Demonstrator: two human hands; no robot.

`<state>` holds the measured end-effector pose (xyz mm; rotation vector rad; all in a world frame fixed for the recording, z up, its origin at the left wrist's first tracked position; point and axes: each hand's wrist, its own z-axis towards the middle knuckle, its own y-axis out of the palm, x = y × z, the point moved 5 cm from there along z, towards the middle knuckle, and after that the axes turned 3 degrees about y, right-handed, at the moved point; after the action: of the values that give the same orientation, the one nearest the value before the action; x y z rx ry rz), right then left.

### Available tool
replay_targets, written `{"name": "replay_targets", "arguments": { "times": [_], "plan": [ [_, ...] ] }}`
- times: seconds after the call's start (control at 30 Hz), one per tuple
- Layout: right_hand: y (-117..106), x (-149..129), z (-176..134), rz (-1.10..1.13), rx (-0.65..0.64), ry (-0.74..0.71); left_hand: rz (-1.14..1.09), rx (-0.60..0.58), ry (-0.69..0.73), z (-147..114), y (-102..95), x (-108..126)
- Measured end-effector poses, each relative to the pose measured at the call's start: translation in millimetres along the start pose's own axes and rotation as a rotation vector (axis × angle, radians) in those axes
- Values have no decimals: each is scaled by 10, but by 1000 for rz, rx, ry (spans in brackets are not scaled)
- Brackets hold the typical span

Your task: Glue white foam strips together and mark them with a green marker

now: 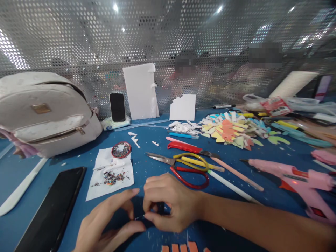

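Note:
My right hand (170,203) is closed, its thumb and fingers pinched over the blue table. A thin, shiny sliver (139,217) shows at its fingertips, too small to name. Beside it, my left hand (110,220) is open, thumb and index finger spread apart around the sliver's near end. Just beyond the right hand lie scissors (172,160) with one yellow and one red handle. Orange pieces (183,247) line the bottom edge below my hands. A white paper sheet (96,189) behind the left hand bears a heap of dark multicoloured bits (114,177) and a red-rimmed round lid (121,149) with more bits.
A black phone (52,210) and a white backpack (49,115) are on the left. On the right are a pink glue gun (291,175), a red-handled cutter (183,147) and a pile of coloured scraps (231,129). A perforated metal panel (157,31) closes the back.

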<state>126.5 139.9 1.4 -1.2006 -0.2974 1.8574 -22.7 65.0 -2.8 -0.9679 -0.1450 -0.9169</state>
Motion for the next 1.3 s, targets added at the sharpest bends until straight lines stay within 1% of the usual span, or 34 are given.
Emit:
{"name": "replay_targets", "arguments": {
  "times": [0.1, 0.2, 0.33, 0.43, 0.57, 0.67, 0.77, 0.9, 1.0, 1.17, 1.3],
  "plan": [
    [-11, -7, -3, 13, 21, -11, 6, -1, -1, -10, 9, -7],
    [8, 3, -9, 3, 5, -23, 6, -4, 7, -12, 31, -14],
    [28, 26, -15, -32, 7, -20, -1, 20, 24, 0, 51, -10],
    [33, 39, -13, -38, 1, 19, 16, 40, 57, 31, 67, 17],
    [27, 53, -9, -17, -18, 88, 43, 94, 114, 114, 69, 63],
    [-2, 79, -12, 47, 21, 141, 56, 111, 139, 197, 55, 100],
    [-30, 100, -20, 91, 61, 181, 56, 100, 140, 286, 32, 152],
    [-65, 114, -23, 166, 104, 229, 66, 31, 111, 437, 10, 202],
    [-114, 134, -22, 231, 184, 261, 98, -30, 122, 615, -30, 231],
    [-201, 154, -59, 316, 365, 285, 212, -95, 174, 1014, -211, 368],
    [-232, 92, -65, 383, 444, 274, 347, -116, 244, 1244, -326, 531]
  ]
}}
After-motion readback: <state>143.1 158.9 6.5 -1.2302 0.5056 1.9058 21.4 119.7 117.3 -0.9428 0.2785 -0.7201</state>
